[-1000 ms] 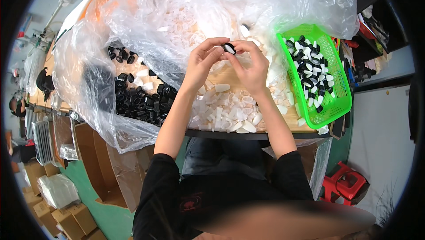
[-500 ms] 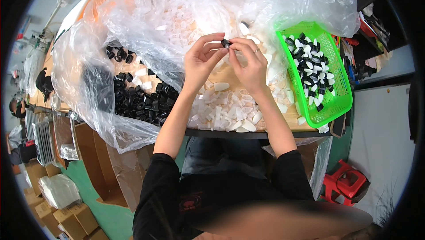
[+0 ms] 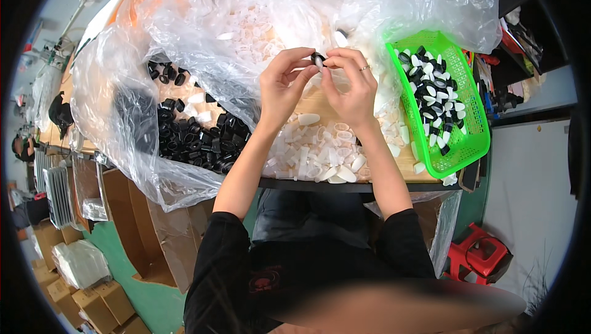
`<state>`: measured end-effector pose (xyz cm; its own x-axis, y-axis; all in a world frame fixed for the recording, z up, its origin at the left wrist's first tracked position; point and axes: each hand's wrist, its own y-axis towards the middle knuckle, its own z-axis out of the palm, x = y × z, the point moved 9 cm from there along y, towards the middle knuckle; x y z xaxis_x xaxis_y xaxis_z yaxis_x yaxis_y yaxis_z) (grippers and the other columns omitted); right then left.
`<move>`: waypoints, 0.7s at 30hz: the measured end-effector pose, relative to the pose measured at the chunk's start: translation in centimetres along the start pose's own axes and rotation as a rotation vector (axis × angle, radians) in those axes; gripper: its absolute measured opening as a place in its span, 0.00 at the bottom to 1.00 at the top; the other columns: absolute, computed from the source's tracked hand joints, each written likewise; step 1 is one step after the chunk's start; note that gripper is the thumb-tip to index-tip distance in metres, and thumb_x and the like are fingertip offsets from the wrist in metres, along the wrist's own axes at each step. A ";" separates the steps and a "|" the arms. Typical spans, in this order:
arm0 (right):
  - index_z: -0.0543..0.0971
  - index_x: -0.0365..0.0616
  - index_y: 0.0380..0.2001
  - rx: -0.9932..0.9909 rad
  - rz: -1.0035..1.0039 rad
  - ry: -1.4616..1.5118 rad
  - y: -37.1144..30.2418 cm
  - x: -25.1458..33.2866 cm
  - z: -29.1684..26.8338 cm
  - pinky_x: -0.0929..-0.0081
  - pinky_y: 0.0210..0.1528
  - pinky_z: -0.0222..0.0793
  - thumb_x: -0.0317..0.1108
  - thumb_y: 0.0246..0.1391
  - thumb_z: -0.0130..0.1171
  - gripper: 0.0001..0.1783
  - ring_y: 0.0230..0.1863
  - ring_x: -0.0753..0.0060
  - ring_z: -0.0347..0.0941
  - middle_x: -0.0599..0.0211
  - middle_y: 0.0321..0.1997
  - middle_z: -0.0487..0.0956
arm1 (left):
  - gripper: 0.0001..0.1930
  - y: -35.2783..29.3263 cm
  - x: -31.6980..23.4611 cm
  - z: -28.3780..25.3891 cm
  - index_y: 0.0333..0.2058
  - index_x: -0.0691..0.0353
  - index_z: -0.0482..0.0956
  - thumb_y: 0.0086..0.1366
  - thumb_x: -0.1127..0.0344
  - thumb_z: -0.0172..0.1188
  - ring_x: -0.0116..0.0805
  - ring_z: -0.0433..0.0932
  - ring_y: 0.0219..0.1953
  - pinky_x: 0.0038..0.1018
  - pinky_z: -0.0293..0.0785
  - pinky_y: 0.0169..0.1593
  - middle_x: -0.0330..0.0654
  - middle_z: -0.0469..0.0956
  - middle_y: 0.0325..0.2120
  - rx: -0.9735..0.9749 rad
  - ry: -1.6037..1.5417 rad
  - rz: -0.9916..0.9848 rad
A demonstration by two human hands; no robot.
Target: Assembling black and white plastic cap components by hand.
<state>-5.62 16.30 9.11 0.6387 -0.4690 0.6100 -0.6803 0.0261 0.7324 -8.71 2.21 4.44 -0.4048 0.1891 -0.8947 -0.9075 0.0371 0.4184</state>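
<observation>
Between my fingertips, above the middle of the table, is a small black ring-shaped plastic part [image 3: 318,59] with a pale piece showing in its opening. My left hand [image 3: 285,81] pinches it from the left, and my right hand [image 3: 351,81] grips its right side. Black plastic rings [image 3: 203,143] lie heaped to the left of my left forearm. Below my hands spreads a pile of white and translucent plastic pieces [image 3: 314,152]. A bright green basket [image 3: 455,164] on the right holds many black-and-white parts [image 3: 434,97].
Crumpled clear plastic sheeting [image 3: 178,44] covers the back and left of the table [image 3: 425,177]. A red stool [image 3: 477,251] stands on the floor at lower right. Open cardboard boxes [image 3: 138,229] are below the table's left side, with stacked cartons [image 3: 101,303] farther left.
The black part has turned between my fingers, so its opening and the pale piece face me more. Both hands have shifted slightly right.
</observation>
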 end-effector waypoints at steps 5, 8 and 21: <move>0.78 0.40 0.30 0.010 -0.050 -0.062 -0.1 -0.1 0.3 0.72 0.40 0.74 0.20 0.42 0.63 0.09 0.38 0.66 0.78 0.65 0.39 0.78 | 0.16 -0.1 -0.7 0.3 0.46 0.70 0.77 0.58 0.84 0.62 0.30 0.80 0.42 0.23 0.81 0.45 0.44 0.75 0.44 -0.008 0.109 0.087; 0.77 0.40 0.29 0.031 -0.039 -0.058 -0.4 -0.6 0.6 0.72 0.40 0.74 0.19 0.42 0.63 0.09 0.36 0.66 0.77 0.65 0.38 0.78 | 0.16 -0.3 -0.8 0.6 0.48 0.70 0.75 0.60 0.83 0.59 0.31 0.80 0.44 0.24 0.79 0.47 0.43 0.76 0.45 0.012 0.138 0.055; 0.81 0.40 0.32 0.015 -0.033 0.001 -0.1 -0.2 0.4 0.74 0.41 0.73 0.19 0.43 0.64 0.10 0.39 0.67 0.78 0.66 0.39 0.78 | 0.15 -0.3 -1.1 -0.1 0.44 0.69 0.78 0.57 0.84 0.61 0.28 0.80 0.40 0.23 0.82 0.43 0.44 0.77 0.43 -0.057 0.142 0.115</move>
<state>-5.80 16.09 8.76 0.6610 -0.4687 0.5861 -0.6643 -0.0021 0.7475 -8.03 1.90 5.31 -0.5142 0.0484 -0.8563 -0.8576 -0.0329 0.5132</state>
